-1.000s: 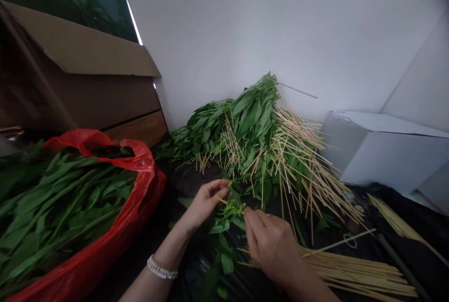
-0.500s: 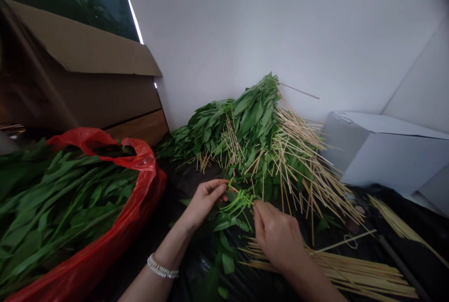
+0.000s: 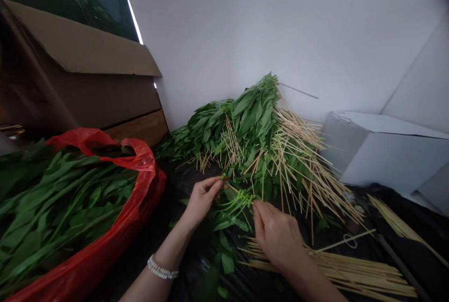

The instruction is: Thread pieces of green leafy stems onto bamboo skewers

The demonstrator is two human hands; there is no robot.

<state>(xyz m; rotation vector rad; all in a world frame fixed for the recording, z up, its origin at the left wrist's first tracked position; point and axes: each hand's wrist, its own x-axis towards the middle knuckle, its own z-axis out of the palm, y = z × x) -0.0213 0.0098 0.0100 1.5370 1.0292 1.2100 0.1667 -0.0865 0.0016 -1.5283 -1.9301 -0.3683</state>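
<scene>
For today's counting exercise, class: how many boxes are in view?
2: a brown cardboard box at far left, a white box at far right. Others could be hidden.

Red plastic bag (image 3: 140,164) stuffed with long leaves (image 3: 59,199), brown cardboard box (image 3: 87,91) behind it, white box (image 3: 386,157) by the white wall (image 3: 280,26)
</scene>
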